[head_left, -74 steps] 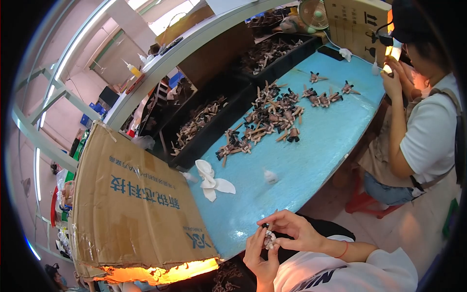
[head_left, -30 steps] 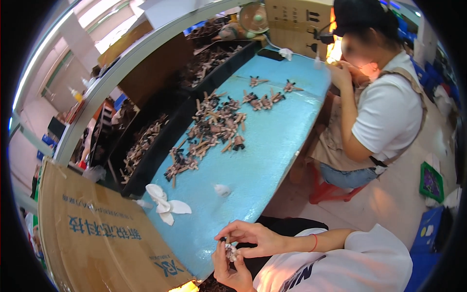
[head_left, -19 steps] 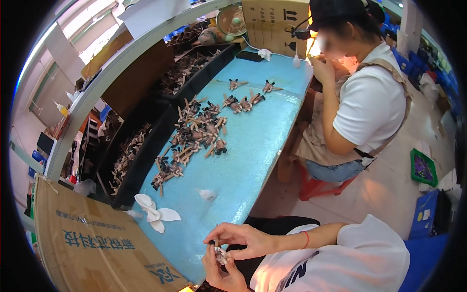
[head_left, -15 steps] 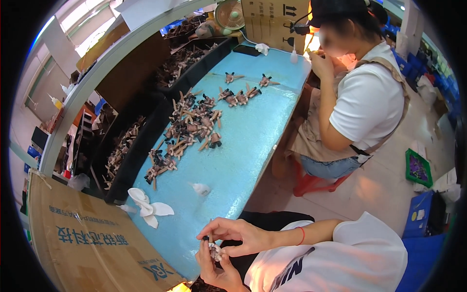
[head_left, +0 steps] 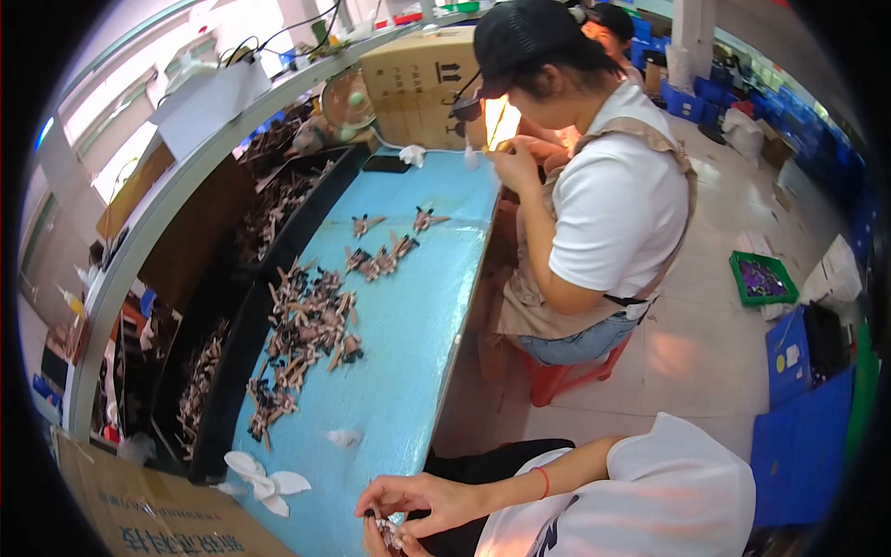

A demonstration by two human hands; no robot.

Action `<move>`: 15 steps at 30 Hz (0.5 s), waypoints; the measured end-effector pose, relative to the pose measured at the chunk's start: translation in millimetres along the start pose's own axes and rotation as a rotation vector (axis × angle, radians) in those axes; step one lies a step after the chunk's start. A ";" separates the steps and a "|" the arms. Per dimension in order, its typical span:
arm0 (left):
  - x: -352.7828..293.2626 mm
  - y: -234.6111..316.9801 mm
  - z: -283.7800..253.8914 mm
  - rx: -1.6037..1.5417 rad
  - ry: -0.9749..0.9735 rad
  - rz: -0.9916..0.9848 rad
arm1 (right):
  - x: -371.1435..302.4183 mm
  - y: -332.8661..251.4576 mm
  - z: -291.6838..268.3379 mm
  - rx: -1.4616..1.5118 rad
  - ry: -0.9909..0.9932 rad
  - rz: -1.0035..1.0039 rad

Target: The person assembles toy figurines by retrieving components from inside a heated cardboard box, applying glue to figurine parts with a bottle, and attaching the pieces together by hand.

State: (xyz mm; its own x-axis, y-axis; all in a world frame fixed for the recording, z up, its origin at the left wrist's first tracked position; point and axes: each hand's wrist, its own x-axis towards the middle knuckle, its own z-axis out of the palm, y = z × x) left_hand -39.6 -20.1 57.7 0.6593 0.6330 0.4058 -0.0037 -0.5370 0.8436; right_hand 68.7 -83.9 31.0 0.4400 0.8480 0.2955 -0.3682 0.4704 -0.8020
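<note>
View shifts rightward; left hand (head_left: 375, 540) and right hand (head_left: 432, 501) keep a pinching grip on the small figure (head_left: 390, 533); handling continues.

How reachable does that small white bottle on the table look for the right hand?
Probably yes: nothing visible stands between the right hand and the small white bottle on the blue tabletop. That hand is busy holding a small figurine, though.

At six o'clock the figure (head_left: 391, 534) is mixing whitish and black (the tabletop (head_left: 399, 353) is showing light blue).
</note>
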 end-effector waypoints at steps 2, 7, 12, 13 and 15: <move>-0.4 -1.2 -0.1 0.002 -0.013 0.002 | -0.8 -2.5 -1.5 -0.010 0.010 -0.001; -1.7 -1.9 -1.2 -0.042 -0.063 -0.036 | -2.6 -2.3 -1.7 -0.070 0.055 -0.036; -1.1 -2.6 -1.6 -0.015 -0.050 0.001 | -0.1 -9.5 -3.4 -0.038 0.004 -0.014; -2.2 -5.2 -3.0 -0.026 -0.040 0.002 | 0.4 -10.2 -1.7 -0.019 -0.013 0.025; -2.3 -6.8 -6.2 -0.035 -0.028 0.008 | 1.9 -6.3 0.5 -0.004 -0.019 0.005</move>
State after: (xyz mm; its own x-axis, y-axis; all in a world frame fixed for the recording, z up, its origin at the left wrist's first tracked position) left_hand -45.7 -14.5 53.3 0.6799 0.6127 0.4028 -0.0346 -0.5219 0.8523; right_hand 71.4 -85.1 36.8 0.4226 0.8550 0.3007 -0.3668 0.4648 -0.8059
